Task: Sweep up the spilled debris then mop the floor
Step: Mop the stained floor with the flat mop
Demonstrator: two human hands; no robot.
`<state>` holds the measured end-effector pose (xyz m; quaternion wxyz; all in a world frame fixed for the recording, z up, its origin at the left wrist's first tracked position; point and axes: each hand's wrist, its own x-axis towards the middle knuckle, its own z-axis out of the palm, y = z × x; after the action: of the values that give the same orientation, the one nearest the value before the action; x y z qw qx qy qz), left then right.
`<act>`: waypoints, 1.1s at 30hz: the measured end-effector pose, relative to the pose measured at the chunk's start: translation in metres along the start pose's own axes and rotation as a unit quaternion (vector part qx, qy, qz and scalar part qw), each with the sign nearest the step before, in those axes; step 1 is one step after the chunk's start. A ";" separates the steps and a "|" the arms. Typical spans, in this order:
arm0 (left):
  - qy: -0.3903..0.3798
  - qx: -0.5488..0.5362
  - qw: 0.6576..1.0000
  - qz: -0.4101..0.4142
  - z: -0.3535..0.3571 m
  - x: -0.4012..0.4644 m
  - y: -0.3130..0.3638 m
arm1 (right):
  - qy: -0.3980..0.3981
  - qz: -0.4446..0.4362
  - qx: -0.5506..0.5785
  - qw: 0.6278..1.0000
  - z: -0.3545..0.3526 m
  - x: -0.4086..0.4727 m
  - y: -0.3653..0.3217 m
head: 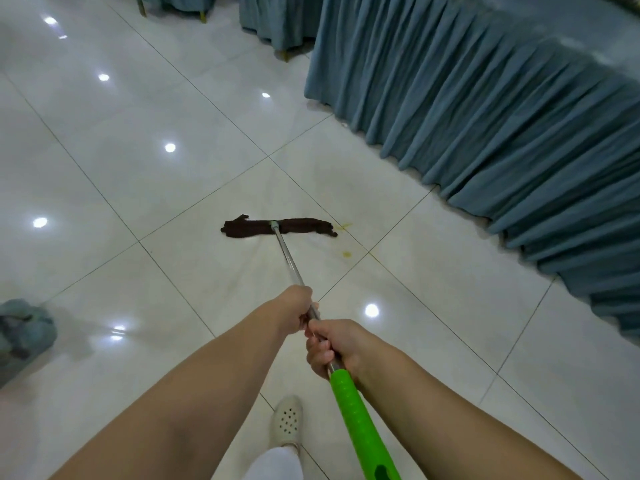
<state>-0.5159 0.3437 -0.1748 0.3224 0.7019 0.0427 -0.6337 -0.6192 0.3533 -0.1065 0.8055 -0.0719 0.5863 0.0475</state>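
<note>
Glossy white floor tiles [145, 188] fill the head view, blue table skirting [485, 109] at upper right. Both hands wrap the mop handle [292, 263]: left hand [294, 308] ahead, right hand [334, 344] behind, fingers curled tight. Brown mop head [277, 229] lies crosswise at centre frame, beyond the hands, its right end touching yellow stains [346, 252]

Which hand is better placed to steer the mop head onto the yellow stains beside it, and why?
The left hand, probably. It grips the metal shaft nearer the mop head, so it can guide it toward the yellow stains. The right hand sits behind it, just above the green grip.
</note>
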 end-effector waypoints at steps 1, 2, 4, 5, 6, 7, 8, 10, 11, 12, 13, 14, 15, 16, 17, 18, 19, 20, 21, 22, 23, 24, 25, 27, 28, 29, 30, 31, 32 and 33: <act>-0.004 0.007 1.000 -0.002 -0.001 0.000 -0.001 | 0.002 0.003 -0.008 1.000 0.000 0.000 0.001; -0.008 0.015 1.000 -0.005 -0.002 -0.001 -0.003 | 0.006 0.005 -0.014 1.000 -0.001 0.000 0.003; -0.015 0.027 1.000 -0.006 -0.002 -0.004 -0.011 | 0.010 0.009 -0.021 1.000 -0.004 -0.002 0.011; -0.016 0.030 0.999 -0.005 -0.001 -0.005 -0.017 | 0.011 0.010 -0.025 1.000 -0.007 -0.003 0.016; -0.018 0.031 0.999 -0.005 -0.001 -0.007 -0.023 | 0.012 0.011 -0.029 0.999 -0.010 -0.004 0.022; -0.020 0.033 0.999 -0.005 -0.001 -0.009 -0.029 | 0.013 0.011 -0.034 0.999 -0.012 -0.006 0.028; -0.020 0.035 0.999 -0.005 -0.001 -0.011 -0.037 | 0.014 0.011 -0.037 0.999 -0.015 -0.008 0.035; -0.022 0.033 0.999 -0.008 -0.001 -0.018 -0.052 | 0.014 0.012 -0.043 0.999 -0.020 -0.014 0.050; -0.024 0.035 0.999 -0.008 -0.001 -0.024 -0.060 | 0.014 0.012 -0.046 0.999 -0.023 -0.017 0.058; -0.024 0.038 0.999 -0.006 0.000 -0.029 -0.069 | 0.016 0.011 -0.051 0.999 -0.026 -0.021 0.067; -0.023 0.041 0.999 -0.003 0.000 -0.035 -0.079 | 0.017 0.009 -0.057 0.998 -0.029 -0.024 0.077; -0.021 0.042 0.999 0.000 -0.001 -0.041 -0.090 | 0.018 0.008 -0.062 0.998 -0.032 -0.028 0.088; -0.020 0.043 0.999 0.001 -0.001 -0.047 -0.101 | 0.019 0.008 -0.068 0.997 -0.034 -0.031 0.099; -0.019 0.043 0.999 0.001 -0.002 -0.055 -0.112 | 0.020 0.010 -0.074 0.997 -0.037 -0.034 0.111; -0.018 0.038 0.999 0.000 -0.003 -0.064 -0.124 | 0.023 0.013 -0.082 0.996 -0.040 -0.037 0.124; -0.018 0.029 0.999 -0.003 -0.004 -0.073 -0.135 | 0.027 0.016 -0.090 0.995 -0.043 -0.041 0.136; -0.021 0.020 1.000 -0.007 -0.006 -0.082 -0.147 | 0.030 0.021 -0.099 0.994 -0.045 -0.044 0.149; -0.025 0.013 1.000 -0.009 -0.008 -0.091 -0.160 | 0.032 0.026 -0.107 0.993 -0.047 -0.048 0.163; -0.027 0.009 1.000 -0.010 -0.011 -0.099 -0.173 | 0.035 0.030 -0.115 0.992 -0.049 -0.051 0.176; -0.028 0.007 1.000 -0.012 -0.014 -0.105 -0.187 | 0.038 0.034 -0.122 0.991 -0.051 -0.055 0.190; -0.030 0.010 0.999 -0.015 -0.018 -0.111 -0.200 | 0.041 0.036 -0.127 0.990 -0.052 -0.059 0.204; -0.035 0.014 0.999 -0.016 -0.021 -0.116 -0.214 | 0.044 0.039 -0.133 0.989 -0.054 -0.062 0.217; -0.037 0.017 0.999 -0.017 -0.024 -0.122 -0.226 | 0.047 0.040 -0.138 0.989 -0.055 -0.065 0.231; -0.038 0.013 0.999 -0.018 -0.031 -0.135 -0.248 | 0.050 0.042 -0.143 0.988 -0.055 -0.071 0.255; -0.038 0.014 0.999 -0.017 -0.034 -0.141 -0.259 | 0.050 0.043 -0.144 0.987 -0.055 -0.073 0.267; -0.037 0.017 0.999 -0.015 -0.037 -0.145 -0.269 | 0.049 0.043 -0.145 0.987 -0.055 -0.076 0.278; -0.038 0.017 0.999 -0.017 -0.040 -0.150 -0.279 | 0.048 0.044 -0.146 0.987 -0.055 -0.079 0.288; -0.038 0.017 0.999 -0.021 -0.043 -0.155 -0.289 | 0.045 0.045 -0.147 0.987 -0.055 -0.082 0.299; -0.040 0.016 0.999 -0.024 -0.046 -0.158 -0.298 | 0.040 0.047 -0.147 0.987 -0.056 -0.086 0.308; -0.040 0.014 0.999 -0.025 -0.047 -0.161 -0.306 | 0.035 0.048 -0.146 0.987 -0.057 -0.090 0.317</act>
<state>-0.6498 0.6651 -0.1491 0.2986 0.6790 0.0384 -0.6696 -0.7510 0.6565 -0.0569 0.7622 -0.1626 0.6033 0.1689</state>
